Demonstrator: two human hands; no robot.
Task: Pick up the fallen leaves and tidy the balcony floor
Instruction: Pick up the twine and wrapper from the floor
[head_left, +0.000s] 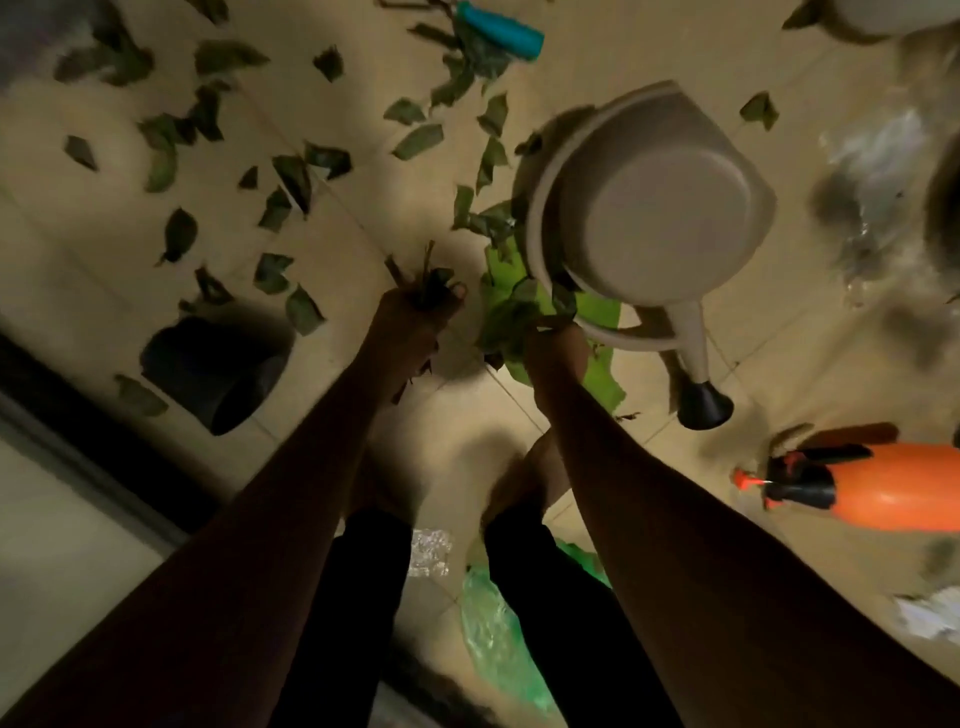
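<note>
Several dark green fallen leaves (283, 213) lie scattered over the beige tiled floor (332, 400), mostly at the upper left and centre. My left hand (410, 317) grips a bunch of leaves (431, 280), with stems sticking out above the fist. My right hand (553, 345) reaches down onto a pile of leaves (511, 312) lying on a bright green cloth (597, 364), its fingers curled into the leaves. That pile sits against the rim of a beige watering can (649, 218).
The watering can's spout with a black rose (704, 402) points toward me. An orange spray bottle (872, 483) lies at the right. A dark pot (218, 369) lies on its side at the left. A green plastic bag (493, 623) is by my feet. A teal-handled tool (501, 26) lies at the top.
</note>
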